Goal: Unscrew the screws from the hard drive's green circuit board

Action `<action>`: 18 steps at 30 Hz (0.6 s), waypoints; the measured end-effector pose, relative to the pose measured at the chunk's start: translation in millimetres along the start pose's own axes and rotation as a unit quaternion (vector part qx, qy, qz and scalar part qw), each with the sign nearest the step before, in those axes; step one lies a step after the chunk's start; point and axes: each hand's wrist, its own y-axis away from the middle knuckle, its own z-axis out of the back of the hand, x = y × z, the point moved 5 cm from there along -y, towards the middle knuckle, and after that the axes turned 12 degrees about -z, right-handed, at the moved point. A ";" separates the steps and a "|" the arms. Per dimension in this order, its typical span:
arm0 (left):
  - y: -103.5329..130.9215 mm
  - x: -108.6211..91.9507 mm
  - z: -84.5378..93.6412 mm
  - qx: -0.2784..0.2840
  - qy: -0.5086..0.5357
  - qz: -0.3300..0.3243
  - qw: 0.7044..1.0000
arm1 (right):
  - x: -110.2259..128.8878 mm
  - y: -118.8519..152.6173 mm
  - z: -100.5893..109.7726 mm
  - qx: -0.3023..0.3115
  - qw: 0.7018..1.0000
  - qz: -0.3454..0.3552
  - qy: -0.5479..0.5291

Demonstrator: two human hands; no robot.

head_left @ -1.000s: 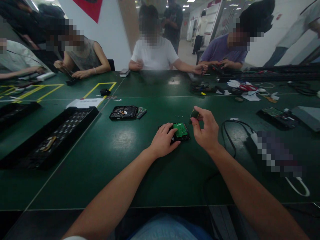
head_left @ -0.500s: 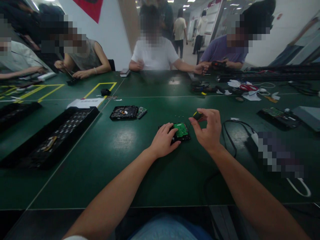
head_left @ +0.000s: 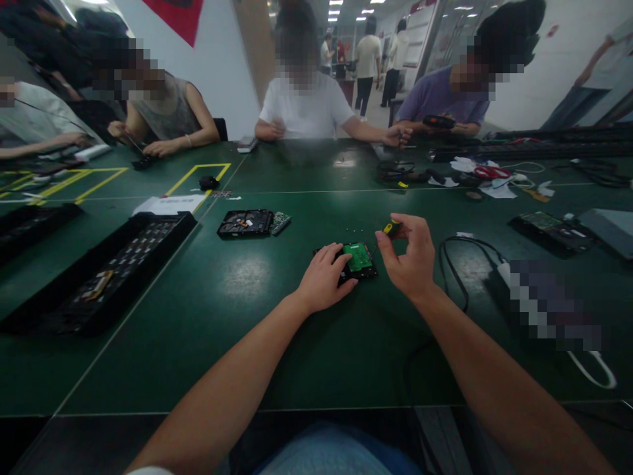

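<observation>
Turned since earlier, a stubby yellow-and-black screwdriver is pinched in my right hand, my splayed left hand steadying a probably rigid, rectangular black-and-green drive, best held by edges, on the green table

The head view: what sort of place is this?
Probably a shared electronics workbench or training room: people sit along a green table, the left hand rests on a circuit-board device, and the right hand holds a small tool, likely a screwdriver.

Bare forearms, bare left hand, bare right hand, blue clothing, perhaps a white sleeve edge
</observation>
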 end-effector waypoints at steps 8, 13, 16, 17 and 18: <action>-0.2 0.2 -1.0 0.000 -0.001 -0.002 1.000 | 1.9 -1.7 0.7 0.011 1.000 0.006 0.004; -0.4 -0.1 -0.7 -0.002 -0.001 -0.002 1.000 | -3.8 1.1 -5.3 0.038 0.999 -0.004 -0.018; -0.4 -0.7 0.3 -0.001 -0.003 0.000 1.000 | -0.9 0.1 -1.8 0.013 1.000 0.004 -0.004; -0.4 -0.9 0.5 0.001 -0.004 0.000 1.000 | 0.8 -0.4 -0.1 0.003 1.000 0.008 0.001; -0.4 -1.0 0.6 0.002 -0.005 0.000 1.000 | 2.5 -1.0 1.5 -0.006 1.000 0.012 0.006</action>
